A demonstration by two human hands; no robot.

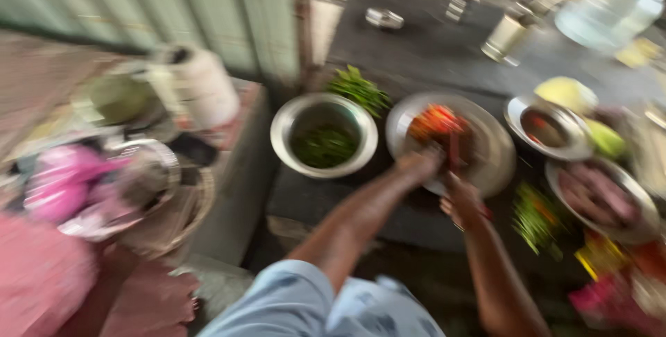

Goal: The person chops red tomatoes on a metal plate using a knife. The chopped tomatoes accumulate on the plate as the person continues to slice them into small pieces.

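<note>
The view is badly motion-blurred. A round steel plate lies on the dark counter with a heap of chopped red and orange vegetable on it. My left hand rests at the plate's near rim, touching the heap. My right hand is just below the plate, its fingers curled around what looks like a dark reddish handle reaching up onto the plate; blur hides what it is.
A steel bowl of dark greens stands left of the plate, green chillies behind it. More steel dishes, a plate of reddish pieces and loose greens crowd the right. Pink cloth and a white jar lie left.
</note>
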